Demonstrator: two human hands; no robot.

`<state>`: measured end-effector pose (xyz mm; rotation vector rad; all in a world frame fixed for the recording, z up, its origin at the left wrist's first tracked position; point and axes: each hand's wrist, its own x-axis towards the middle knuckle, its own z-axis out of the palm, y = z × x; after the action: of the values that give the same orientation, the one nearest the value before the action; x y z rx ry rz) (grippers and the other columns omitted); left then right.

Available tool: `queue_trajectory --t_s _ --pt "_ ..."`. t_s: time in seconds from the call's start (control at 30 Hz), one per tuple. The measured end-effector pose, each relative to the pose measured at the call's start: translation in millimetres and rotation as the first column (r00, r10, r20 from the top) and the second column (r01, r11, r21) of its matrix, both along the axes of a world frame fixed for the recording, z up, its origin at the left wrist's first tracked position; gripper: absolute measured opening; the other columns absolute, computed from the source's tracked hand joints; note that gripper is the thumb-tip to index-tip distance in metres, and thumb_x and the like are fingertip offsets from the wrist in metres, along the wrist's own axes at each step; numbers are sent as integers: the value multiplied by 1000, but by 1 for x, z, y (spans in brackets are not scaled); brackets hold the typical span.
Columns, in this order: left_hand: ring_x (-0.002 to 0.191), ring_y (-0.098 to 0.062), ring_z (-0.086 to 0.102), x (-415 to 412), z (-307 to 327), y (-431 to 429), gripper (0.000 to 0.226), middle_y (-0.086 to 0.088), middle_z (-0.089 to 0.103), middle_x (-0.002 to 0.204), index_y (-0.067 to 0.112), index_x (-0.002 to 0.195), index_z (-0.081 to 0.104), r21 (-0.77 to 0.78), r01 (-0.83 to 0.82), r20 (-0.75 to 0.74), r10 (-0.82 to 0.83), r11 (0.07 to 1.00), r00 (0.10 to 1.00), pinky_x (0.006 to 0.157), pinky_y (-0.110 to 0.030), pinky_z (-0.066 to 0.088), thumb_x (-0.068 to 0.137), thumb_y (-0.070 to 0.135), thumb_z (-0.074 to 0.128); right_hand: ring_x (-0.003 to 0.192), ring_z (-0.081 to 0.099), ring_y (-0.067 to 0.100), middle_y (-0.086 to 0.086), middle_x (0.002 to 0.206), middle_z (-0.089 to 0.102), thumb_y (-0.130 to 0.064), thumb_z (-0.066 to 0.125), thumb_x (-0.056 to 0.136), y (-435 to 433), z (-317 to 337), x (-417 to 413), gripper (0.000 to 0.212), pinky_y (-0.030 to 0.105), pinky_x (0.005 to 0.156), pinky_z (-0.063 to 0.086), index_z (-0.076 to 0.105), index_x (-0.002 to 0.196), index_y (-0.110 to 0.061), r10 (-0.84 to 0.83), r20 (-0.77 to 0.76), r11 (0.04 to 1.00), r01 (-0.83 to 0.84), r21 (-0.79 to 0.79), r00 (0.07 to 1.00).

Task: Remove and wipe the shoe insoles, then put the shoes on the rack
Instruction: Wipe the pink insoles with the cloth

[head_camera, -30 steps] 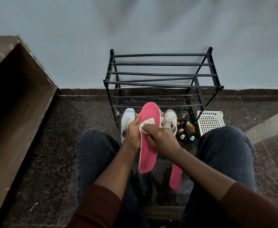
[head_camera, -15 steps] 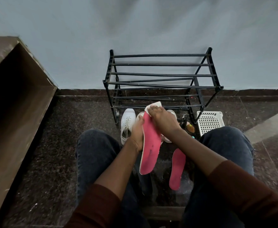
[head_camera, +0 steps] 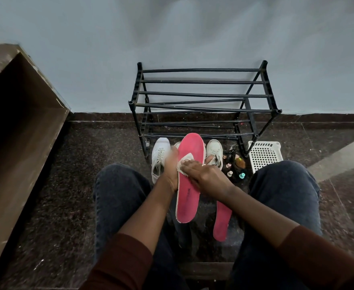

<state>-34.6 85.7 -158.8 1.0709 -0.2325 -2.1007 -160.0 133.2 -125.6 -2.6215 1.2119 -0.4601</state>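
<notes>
Head view, left hand (head_camera: 170,170): we gripped the pink insole (head_camera: 189,176) along its edge, fingers curled behind it, tilting it face-up for wiping.
Head view, right hand (head_camera: 205,173): our grip lay nearly flat, fingers pressing a white cloth (head_camera: 185,163) onto the upper half of the insole.
Second insole (head_camera: 222,221): on the floor between our knees, probably set aside.
White shoes (head_camera: 160,158): both on the floor, just before the rack (head_camera: 203,101), not yet shelved.
White basket (head_camera: 264,153): beside the rack.
</notes>
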Motion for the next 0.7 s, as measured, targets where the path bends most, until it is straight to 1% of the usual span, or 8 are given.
queue_trajectory --t_s 0.13,0.2,0.23,0.3,0.4,0.5,0.6,0.7 --pt "107 -31 61 2 6 -1 93 -20 60 119 1 118 56 -31 24 -10 -24 999 1000 95 -41 46 84 78 13 100 63 39 26 116 61 1 54 76 -26 -5 4 42 48 66 57 59 117 4 -89 -157 995 82 -47 984" --pt "101 -24 66 -3 12 5 86 -12 67 112 7 121 55 -65 28 -74 -33 998 997 87 -38 51 88 73 11 122 50 36 23 136 47 1 47 88 -39 0 7 45 47 91 49 46 132 0 -212 -145 977 205 -60 966" --pt "103 -23 66 -6 14 7 83 -10 67 114 9 123 56 -85 22 -117 -32 996 993 87 -37 53 90 71 12 132 39 29 17 145 37 -3 40 94 -45 2 7 46 40 104 40 37 140 -5 -270 -169 963 267 -42 948" --pt "109 -22 64 -7 14 9 80 -9 65 121 10 122 59 -115 -9 -131 -6 993 991 90 -37 52 92 68 13 136 32 22 8 150 30 -10 32 99 -50 8 10 47 34 104 33 27 145 -14 -370 -179 925 380 25 912" --pt "109 -27 60 -2 9 3 77 -12 64 118 13 120 63 -84 -48 -120 38 995 992 96 -41 44 91 68 18 110 56 35 12 138 47 -14 37 96 -41 19 17 50 41 85 45 24 145 -17 -419 -50 901 422 104 907" --pt "87 -25 66 0 6 1 78 -11 72 85 14 92 74 -86 13 41 -9 996 999 81 -36 48 92 68 17 87 64 39 8 123 62 -11 45 92 -20 14 17 54 40 77 49 26 139 -29 -320 123 939 298 171 939" --pt "67 -20 70 -3 4 1 90 -9 72 71 12 72 77 -82 167 107 -158 983 982 72 -32 49 91 69 10 75 65 36 8 106 70 -14 47 87 -7 5 8 48 40 74 52 26 125 -35 -378 246 915 319 247 893" --pt "63 -25 69 0 4 0 91 -14 69 71 2 88 66 -44 141 96 -136 989 986 63 -29 56 87 75 11 68 67 30 6 101 71 -29 39 83 2 5 7 41 36 75 53 28 123 -34 -339 304 929 265 258 890"
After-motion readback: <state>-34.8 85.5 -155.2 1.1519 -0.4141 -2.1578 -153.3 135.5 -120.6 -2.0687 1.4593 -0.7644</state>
